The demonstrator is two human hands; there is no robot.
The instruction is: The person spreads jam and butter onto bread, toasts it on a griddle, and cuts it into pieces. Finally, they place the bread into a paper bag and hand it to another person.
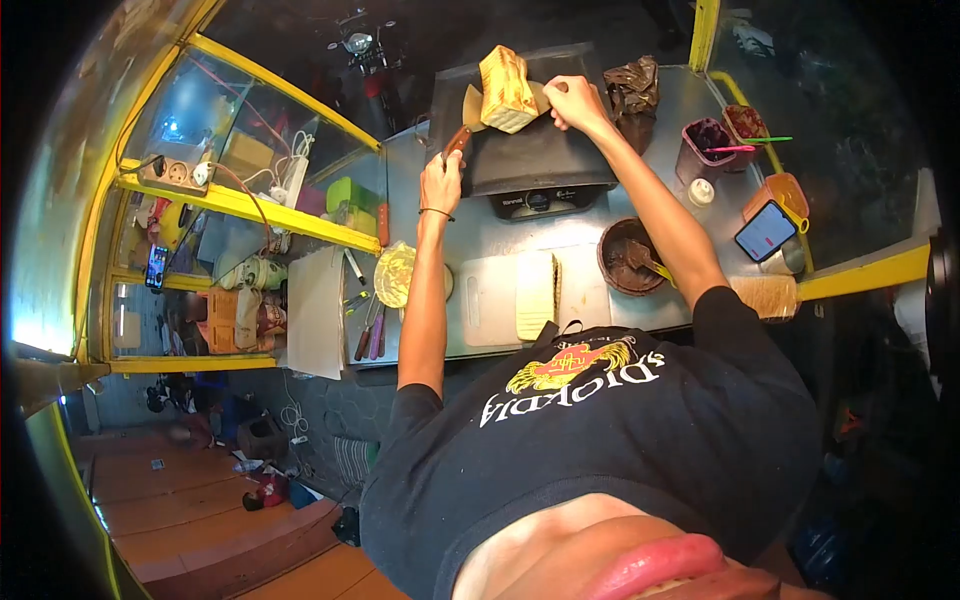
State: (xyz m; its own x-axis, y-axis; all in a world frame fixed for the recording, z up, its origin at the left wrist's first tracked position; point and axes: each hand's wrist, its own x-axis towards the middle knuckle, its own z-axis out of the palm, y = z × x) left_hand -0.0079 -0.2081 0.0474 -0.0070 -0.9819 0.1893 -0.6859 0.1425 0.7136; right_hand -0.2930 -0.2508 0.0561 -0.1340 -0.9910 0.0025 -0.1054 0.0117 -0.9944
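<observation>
My left hand is closed round the wooden handle of a spatula, its broad blade against the left side of a toasted bread loaf. At the loaf's right side, my right hand is closed on a second spatula; the fingers hide its handle. Between the two blades the loaf shows browned streaks and a pale end, over a dark griddle. A stove with a knob sits under the griddle's near edge.
Sliced bread lies on a white cutting board close to my body. Right of it stands a brown bowl of dark spread. A phone and spread tubs line the right side. Knives and a yellow tub are on the left.
</observation>
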